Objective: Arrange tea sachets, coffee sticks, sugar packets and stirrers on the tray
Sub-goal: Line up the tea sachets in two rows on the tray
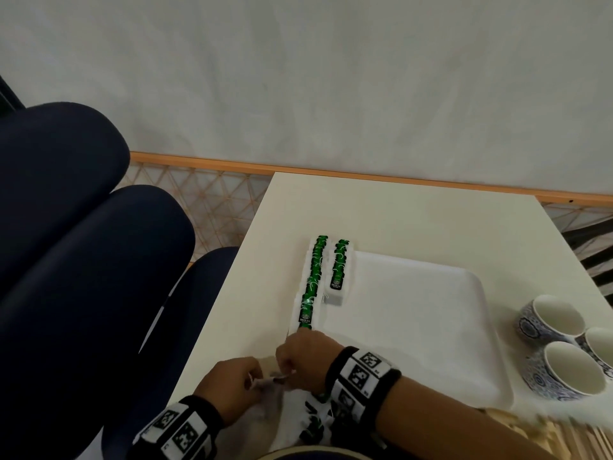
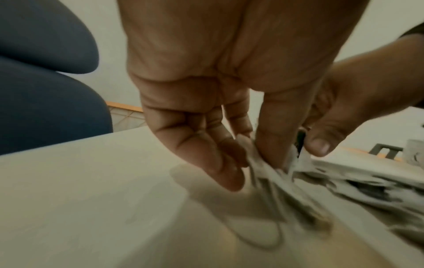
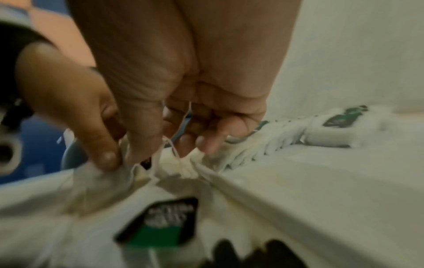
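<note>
The tea bags (image 1: pixel 306 423) are white paper pouches, each with a thin string and a green-and-black tag; one tag in the right wrist view carries pale lettering too blurred to read. A loose heap of them lies on the table (image 1: pixel 414 220) at its near edge, at 6 o'clock from the tray (image 1: pixel 431 327), partly under the right forearm. The left hand (image 1: pixel 232 383) pinches a crumpled bag (image 2: pixel 259 163) between thumb and fingers, with the fingers curled down onto the paper. The right hand (image 1: pixel 306 360) is closed in a narrow pinch on the neighbouring paper and string, its fingertips (image 3: pixel 201 143) bunched together; the two hands touch or nearly touch over the same cluster. Two rows of bags are already laid out, tags overlapping like shingles. The long row (image 1: pixel 311 283) runs along the tray's left edge toward 12 o'clock, its near end just beside the right knuckles; whether it rests on the rim or the table beside it cannot be told. The short row (image 1: pixel 339 270) lies just to the right, at the tray's far-left corner, ending in a readable "GREEN TEA" tag. The tray itself is white, square with rounded corners. Three blue-patterned cups (image 1: pixel 560 350) stand at 3 o'clock from it, touching one another. Pale wooden stirrers (image 1: pixel 564 436) lie at 5 o'clock, blurred. Dark blue chair backs (image 1: pixel 83 244) stand at 9 o'clock, off the table.
</note>
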`<move>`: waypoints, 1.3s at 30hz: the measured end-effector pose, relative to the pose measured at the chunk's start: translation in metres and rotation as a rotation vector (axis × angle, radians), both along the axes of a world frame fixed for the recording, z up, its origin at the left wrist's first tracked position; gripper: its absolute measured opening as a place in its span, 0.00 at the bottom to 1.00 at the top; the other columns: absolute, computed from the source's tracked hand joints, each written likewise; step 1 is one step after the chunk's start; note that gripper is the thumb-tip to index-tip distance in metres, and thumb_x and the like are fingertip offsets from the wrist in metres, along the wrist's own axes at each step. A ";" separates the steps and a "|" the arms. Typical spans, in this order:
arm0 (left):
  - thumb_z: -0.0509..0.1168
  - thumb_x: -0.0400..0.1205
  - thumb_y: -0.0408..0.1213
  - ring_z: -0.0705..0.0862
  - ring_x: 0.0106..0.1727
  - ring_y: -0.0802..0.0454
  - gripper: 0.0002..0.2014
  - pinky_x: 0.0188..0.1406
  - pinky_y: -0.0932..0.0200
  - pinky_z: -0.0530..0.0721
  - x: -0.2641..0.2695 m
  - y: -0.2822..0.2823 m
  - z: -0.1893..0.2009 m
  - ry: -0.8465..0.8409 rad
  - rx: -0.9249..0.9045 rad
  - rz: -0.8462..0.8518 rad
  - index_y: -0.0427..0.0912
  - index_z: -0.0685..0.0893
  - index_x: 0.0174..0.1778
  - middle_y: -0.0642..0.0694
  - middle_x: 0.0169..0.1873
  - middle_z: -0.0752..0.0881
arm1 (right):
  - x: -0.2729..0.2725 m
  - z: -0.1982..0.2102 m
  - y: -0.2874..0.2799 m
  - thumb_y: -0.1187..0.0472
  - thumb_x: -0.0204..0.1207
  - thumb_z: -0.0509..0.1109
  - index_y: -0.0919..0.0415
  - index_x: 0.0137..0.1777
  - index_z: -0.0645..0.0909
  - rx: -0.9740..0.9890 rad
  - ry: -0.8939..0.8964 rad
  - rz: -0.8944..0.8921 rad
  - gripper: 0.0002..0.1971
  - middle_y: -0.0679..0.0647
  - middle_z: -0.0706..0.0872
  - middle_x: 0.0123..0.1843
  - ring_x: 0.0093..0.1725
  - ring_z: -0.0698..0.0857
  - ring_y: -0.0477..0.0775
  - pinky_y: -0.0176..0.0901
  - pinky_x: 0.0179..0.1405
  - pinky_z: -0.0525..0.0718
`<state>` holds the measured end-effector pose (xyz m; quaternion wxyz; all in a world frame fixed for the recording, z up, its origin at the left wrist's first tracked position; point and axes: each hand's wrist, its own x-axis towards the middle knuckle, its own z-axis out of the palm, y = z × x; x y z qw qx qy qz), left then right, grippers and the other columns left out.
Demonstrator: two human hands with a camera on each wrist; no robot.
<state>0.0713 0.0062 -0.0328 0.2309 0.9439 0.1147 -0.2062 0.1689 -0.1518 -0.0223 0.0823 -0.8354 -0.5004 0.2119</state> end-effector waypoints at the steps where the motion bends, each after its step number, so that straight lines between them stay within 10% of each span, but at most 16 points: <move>1: 0.70 0.75 0.41 0.77 0.33 0.63 0.12 0.28 0.73 0.70 0.000 0.002 0.000 -0.019 -0.055 0.025 0.59 0.74 0.33 0.55 0.30 0.79 | 0.003 0.004 -0.005 0.55 0.75 0.74 0.60 0.49 0.83 0.053 0.117 -0.068 0.09 0.54 0.84 0.45 0.48 0.80 0.55 0.40 0.43 0.79; 7: 0.71 0.76 0.39 0.81 0.36 0.61 0.12 0.36 0.71 0.77 0.007 0.004 0.001 -0.069 -0.177 0.051 0.63 0.78 0.37 0.51 0.33 0.83 | 0.019 0.029 -0.034 0.55 0.72 0.78 0.47 0.37 0.80 0.222 0.468 -0.332 0.08 0.41 0.82 0.35 0.34 0.79 0.38 0.31 0.38 0.78; 11: 0.75 0.72 0.48 0.78 0.49 0.62 0.20 0.48 0.71 0.77 0.009 -0.002 0.007 -0.119 -0.204 0.044 0.68 0.74 0.52 0.57 0.52 0.76 | 0.026 0.041 -0.045 0.56 0.72 0.78 0.56 0.42 0.84 0.321 0.519 -0.419 0.06 0.52 0.89 0.42 0.39 0.84 0.44 0.43 0.47 0.84; 15: 0.74 0.64 0.60 0.80 0.51 0.61 0.21 0.45 0.73 0.77 0.017 -0.013 0.022 -0.305 -0.405 0.063 0.64 0.82 0.52 0.61 0.51 0.78 | 0.026 0.049 -0.047 0.58 0.75 0.77 0.58 0.45 0.83 0.362 0.623 -0.427 0.05 0.48 0.88 0.36 0.35 0.85 0.41 0.33 0.40 0.82; 20: 0.71 0.71 0.53 0.87 0.45 0.55 0.09 0.50 0.54 0.86 0.032 -0.020 0.032 -0.357 -0.564 0.130 0.59 0.89 0.44 0.55 0.42 0.90 | 0.028 0.041 -0.042 0.51 0.73 0.76 0.50 0.44 0.82 0.447 0.596 -0.497 0.07 0.58 0.90 0.43 0.41 0.85 0.49 0.49 0.50 0.84; 39: 0.72 0.78 0.36 0.87 0.41 0.62 0.07 0.45 0.68 0.83 0.034 -0.008 0.009 -0.307 -0.440 0.204 0.55 0.88 0.43 0.61 0.38 0.90 | 0.087 -0.016 -0.057 0.54 0.81 0.67 0.54 0.31 0.68 0.174 0.259 -0.936 0.17 0.47 0.75 0.33 0.39 0.76 0.52 0.33 0.28 0.67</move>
